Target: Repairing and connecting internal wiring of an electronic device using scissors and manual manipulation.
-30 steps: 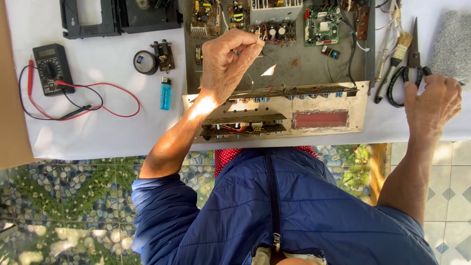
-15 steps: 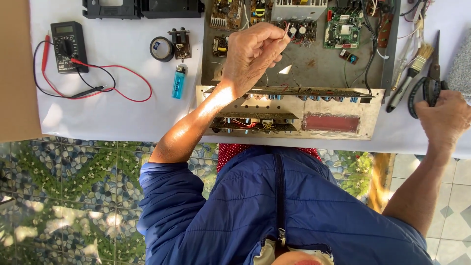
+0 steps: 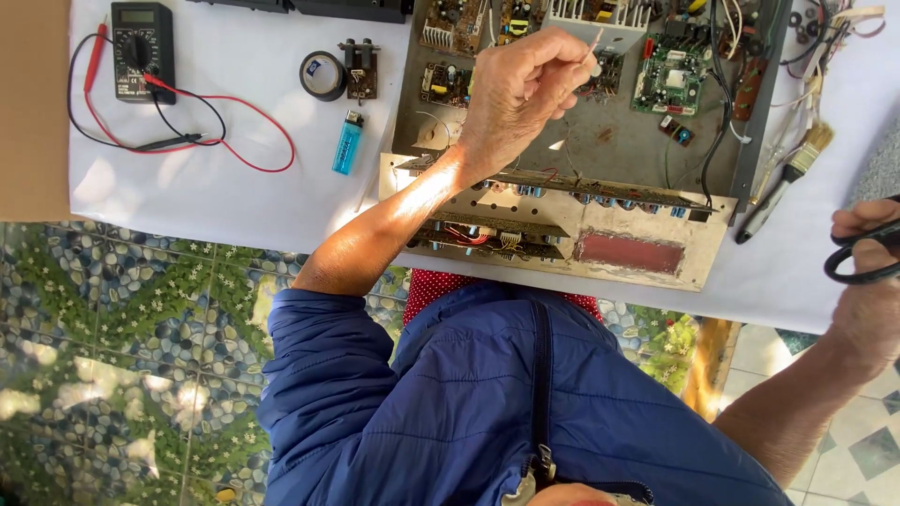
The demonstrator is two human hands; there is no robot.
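Pinched between thumb and fingertips of the left hand (image 3: 520, 89), a thin pale wire end (image 3: 592, 42) is held up above the opened amplifier chassis (image 3: 600, 150), which fills the upper middle of the frame on the white-covered desk (image 3: 216, 206); that hand is closed in a tight pinch, its forearm crossing the chassis's front panel (image 3: 647, 258) at the near edge. At the right edge of the frame, the right hand (image 3: 867, 290) is seen closed around the black handles of a pair of scissors (image 3: 862, 258), held just off the desk's edge; the blades are cut off by the frame. Green circuit boards (image 3: 670, 80) and a finned heat sink (image 3: 586, 14) are seen inside the chassis along the top. To the right of the chassis, a paintbrush (image 3: 806, 150) and a dark pen (image 3: 764, 211) are laid near a tangle of wires. In the upper left of the frame, a black multimeter (image 3: 141, 47) is set with its red and black probe leads (image 3: 187, 141) looped beside it. Between it and the chassis, a roll of black tape (image 3: 322, 75), a small dark component (image 3: 361, 67) touching the roll, and a blue lighter (image 3: 347, 142) are laid out. A blue quilted jacket (image 3: 487, 403) fills the lower middle.
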